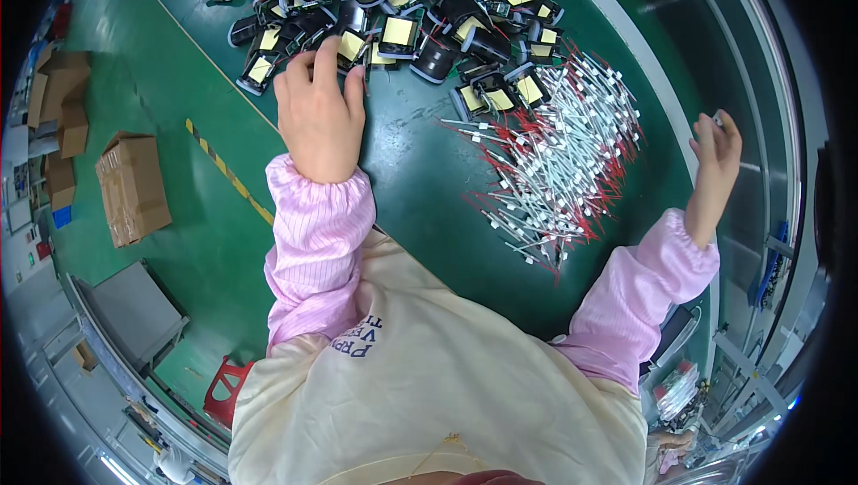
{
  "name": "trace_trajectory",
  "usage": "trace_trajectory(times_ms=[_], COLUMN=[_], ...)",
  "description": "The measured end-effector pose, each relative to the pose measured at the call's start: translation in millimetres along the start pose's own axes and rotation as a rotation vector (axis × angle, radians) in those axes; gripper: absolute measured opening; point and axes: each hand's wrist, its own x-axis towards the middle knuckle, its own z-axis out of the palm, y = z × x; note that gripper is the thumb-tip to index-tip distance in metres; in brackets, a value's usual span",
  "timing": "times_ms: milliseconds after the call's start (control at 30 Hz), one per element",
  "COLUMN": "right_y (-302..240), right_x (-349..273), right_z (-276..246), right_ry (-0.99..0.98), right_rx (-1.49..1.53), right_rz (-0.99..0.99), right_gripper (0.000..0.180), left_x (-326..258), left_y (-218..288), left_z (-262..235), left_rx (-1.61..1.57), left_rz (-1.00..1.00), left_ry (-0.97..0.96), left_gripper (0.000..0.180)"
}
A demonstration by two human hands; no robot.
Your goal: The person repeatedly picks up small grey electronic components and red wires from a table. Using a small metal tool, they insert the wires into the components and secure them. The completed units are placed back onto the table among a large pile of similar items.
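1. Left hand point(319, 109) lies flat, palm down, fingers spread and gripping nothing, tips touching the near edge of the heap of black transformer coils with yellow tape point(393, 11) straight ahead on the green tabletop point(420, 181).
2. Pile of white-sleeved red wires point(554, 159) lies between the hands.
3. Right hand point(718, 147), raised at the far edge, pinches something small; what, I cannot tell.

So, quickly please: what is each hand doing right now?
Left hand: open, fingers spread on the black coils, gripping none that I can see.
Right hand: raised off the table, pinching a small white piece.
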Motion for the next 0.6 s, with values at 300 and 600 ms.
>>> trace_trajectory(times_ms=[300,600], right_y=[-87.6,-87.7], right_x=[-115.5,-166.2], right_z=[68.4,85.3], right_ry=[-0.876,-0.985], right_rx=[-0.176,-0.582], right_rz=[-0.808,-0.709], right_gripper=[0.012,0.017], left_x=[-4.5,-16.5], left_y=[-4.6,10.2], left_z=[-16.8,-67.5], left_rx=[-0.187,-1.140], left_rz=[-0.093,-0.314], left_ry=[-0.034,-0.140], left_gripper=[0.031,0.042])
